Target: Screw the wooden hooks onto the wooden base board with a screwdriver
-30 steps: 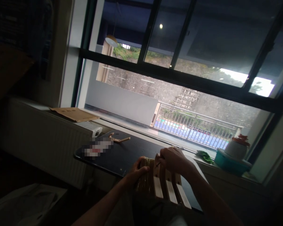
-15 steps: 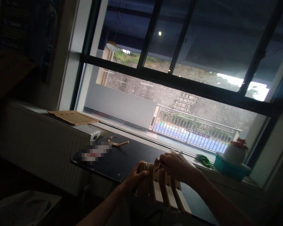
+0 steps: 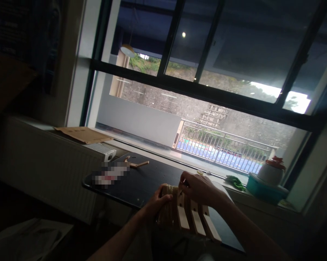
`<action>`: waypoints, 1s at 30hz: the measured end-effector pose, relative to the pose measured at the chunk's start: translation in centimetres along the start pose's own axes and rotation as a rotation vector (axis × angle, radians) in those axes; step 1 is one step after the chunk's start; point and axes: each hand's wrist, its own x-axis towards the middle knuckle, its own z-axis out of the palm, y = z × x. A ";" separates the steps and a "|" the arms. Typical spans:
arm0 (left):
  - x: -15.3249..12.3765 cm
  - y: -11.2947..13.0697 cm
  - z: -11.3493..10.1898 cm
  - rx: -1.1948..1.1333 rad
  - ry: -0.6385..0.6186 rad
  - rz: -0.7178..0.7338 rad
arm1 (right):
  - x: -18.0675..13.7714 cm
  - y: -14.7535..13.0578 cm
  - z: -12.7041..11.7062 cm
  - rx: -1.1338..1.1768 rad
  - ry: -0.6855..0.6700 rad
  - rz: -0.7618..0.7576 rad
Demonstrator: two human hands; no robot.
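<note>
A wooden assembly (image 3: 168,212) with a rounded brown body stands at the near edge of the black table, several pale angled wooden strips (image 3: 197,225) with dark holes running along its right side. My left hand (image 3: 159,203) is closed around its left end, thumb on top. Above the nearest strip, my right hand (image 3: 197,186) is closed in a pinch. A small dark piece shows below those fingertips at a hole; its kind is too dim to tell.
On the black table (image 3: 149,177) lie a loose angled wooden bracket (image 3: 137,165) and a blurred-out packet (image 3: 111,174). A brown envelope (image 3: 83,134) rests on the radiator at left. Along the sill are a green cloth (image 3: 235,182) and a teal container (image 3: 264,188) with a white jug (image 3: 272,171).
My right hand has risen slightly and its wrist has turned, the fingertips staying over the nearest strip. The left hand keeps its hold on the wooden assembly.
</note>
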 end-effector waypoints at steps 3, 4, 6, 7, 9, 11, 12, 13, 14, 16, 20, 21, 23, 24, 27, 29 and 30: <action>-0.1 -0.1 -0.1 0.002 -0.002 0.007 | -0.3 0.7 -0.9 0.015 -0.024 -0.079; -0.1 -0.2 -0.1 0.003 -0.001 0.006 | -0.3 0.9 -1.1 0.017 -0.026 -0.092; -0.2 -0.3 -0.1 0.006 0.005 0.001 | -0.3 1.3 -1.2 0.028 -0.024 -0.100; -0.2 -0.3 -0.1 0.006 0.006 -0.001 | -0.3 1.4 -1.1 0.036 -0.020 -0.093; -0.2 -0.3 -0.1 0.009 0.008 -0.005 | -0.4 1.3 -0.6 0.047 0.004 -0.051; -0.2 -0.3 -0.1 0.009 0.009 -0.006 | -0.8 0.9 0.2 0.048 0.052 0.035; -0.2 -0.3 -0.1 0.008 0.008 -0.007 | -1.1 0.6 0.7 0.046 0.081 0.086; -0.2 -0.3 -0.1 0.006 0.007 -0.007 | -1.4 0.3 1.2 0.044 0.109 0.135; -0.1 -0.2 -0.1 0.002 0.005 -0.007 | -1.8 0.0 1.6 0.044 0.131 0.175; -0.1 -0.3 -0.1 -0.003 -0.002 -0.007 | -2.5 -0.2 2.1 0.052 0.152 0.209; 0.0 -0.3 -0.2 -0.005 -0.005 -0.011 | -3.0 0.5 1.5 0.073 0.129 0.126; 0.0 -0.3 -0.2 -0.005 -0.005 -0.013 | -2.9 0.8 1.1 0.071 0.120 0.096; -0.1 -0.2 -0.2 -0.005 -0.008 -0.018 | -2.5 1.3 0.3 0.060 0.099 0.042; -0.1 -0.2 -0.2 -0.004 -0.009 -0.021 | -2.3 1.4 0.0 0.054 0.089 0.018; -0.2 0.0 -0.2 0.006 -0.005 -0.029 | -1.6 1.5 -0.5 0.059 0.067 -0.026; -0.3 0.2 -0.1 0.014 0.004 -0.035 | -1.5 1.3 -0.2 0.076 0.073 -0.011; -0.2 0.3 -0.1 0.017 0.008 -0.038 | -1.6 1.2 0.1 0.087 0.084 0.013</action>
